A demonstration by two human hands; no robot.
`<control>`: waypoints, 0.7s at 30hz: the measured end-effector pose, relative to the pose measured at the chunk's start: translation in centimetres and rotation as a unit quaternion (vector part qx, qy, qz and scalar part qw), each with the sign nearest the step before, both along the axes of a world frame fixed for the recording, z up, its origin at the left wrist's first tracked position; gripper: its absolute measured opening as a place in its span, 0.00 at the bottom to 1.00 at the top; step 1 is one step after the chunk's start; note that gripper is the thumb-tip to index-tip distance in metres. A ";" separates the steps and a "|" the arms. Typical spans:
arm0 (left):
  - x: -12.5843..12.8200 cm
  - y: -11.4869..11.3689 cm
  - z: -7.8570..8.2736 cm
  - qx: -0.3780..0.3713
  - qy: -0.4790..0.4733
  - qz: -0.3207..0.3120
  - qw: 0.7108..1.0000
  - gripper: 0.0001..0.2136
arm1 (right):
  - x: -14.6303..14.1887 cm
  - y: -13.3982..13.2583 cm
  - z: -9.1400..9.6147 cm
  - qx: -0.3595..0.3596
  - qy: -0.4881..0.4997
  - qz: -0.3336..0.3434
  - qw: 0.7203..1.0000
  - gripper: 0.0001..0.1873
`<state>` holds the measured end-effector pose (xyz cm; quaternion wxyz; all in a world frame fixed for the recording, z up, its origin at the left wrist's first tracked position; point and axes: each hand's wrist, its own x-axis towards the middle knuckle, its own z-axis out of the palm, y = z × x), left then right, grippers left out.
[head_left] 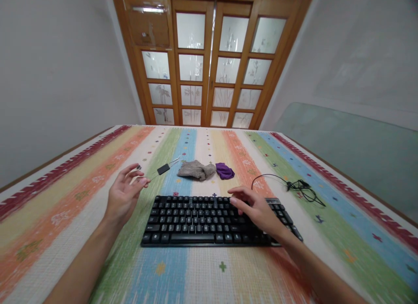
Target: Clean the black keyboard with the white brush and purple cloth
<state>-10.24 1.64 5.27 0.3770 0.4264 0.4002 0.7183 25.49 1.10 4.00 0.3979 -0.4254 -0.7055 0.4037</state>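
My left hand [126,193] is raised left of the black keyboard [196,221], fingers curled. Its thumb and fingers close on the thin wire end of a keycap puller [163,169], which has a flat black handle and pale wire prongs at its far end. A small dark piece [139,167] shows at a fingertip; its kind is too small to tell. My right hand [251,206] hovers over or rests on the keyboard's upper right part, with thumb and forefinger apart and nothing seen between them. It hides some keys.
A crumpled grey cloth [196,170] lies behind the keyboard, beside a purple cloth [224,170]. The keyboard's black cable [303,188] is bundled at the right. A striped tablecloth [163,273] covers the table. Wooden glazed doors [209,64] stand beyond its far edge.
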 end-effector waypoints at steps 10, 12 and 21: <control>0.7 -0.5 -0.2 -0.074 -0.018 -0.112 0.991 0.25 | -8.4 2.1 0.8 -0.112 0.139 0.177 0.968 0.32; 0.9 -0.6 -0.4 -0.083 -0.018 -0.128 0.988 0.24 | -9.5 2.2 0.8 -0.113 0.139 0.193 0.965 0.32; 0.5 -0.3 -0.6 -0.071 -0.034 -0.096 0.992 0.20 | -8.8 4.8 0.5 0.147 -0.399 0.002 0.905 0.31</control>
